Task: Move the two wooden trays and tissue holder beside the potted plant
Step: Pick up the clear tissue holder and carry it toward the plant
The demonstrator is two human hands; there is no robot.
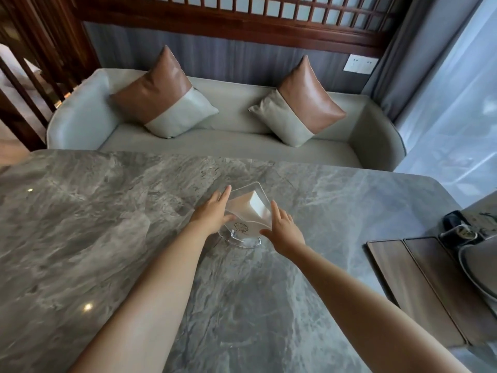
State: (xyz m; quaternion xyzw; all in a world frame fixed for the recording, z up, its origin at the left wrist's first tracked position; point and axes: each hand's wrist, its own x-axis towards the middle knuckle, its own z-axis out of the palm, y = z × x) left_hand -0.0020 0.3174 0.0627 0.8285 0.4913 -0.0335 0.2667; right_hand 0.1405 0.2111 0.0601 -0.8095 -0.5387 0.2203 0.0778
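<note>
Head view: the clear tissue holder bears a round emblem, its writing too small to read. Left hand and right hand, fingers spread, press its sides mid-worktop. Two wooden trays lie at 4 o'clock, well apart.

Left hand and right hand flank the clear tissue holder on the marble table.

At three o'clock the edge cuts off our two wooden trays and a grey bowl; the holder's emblem is unreadable.
</note>
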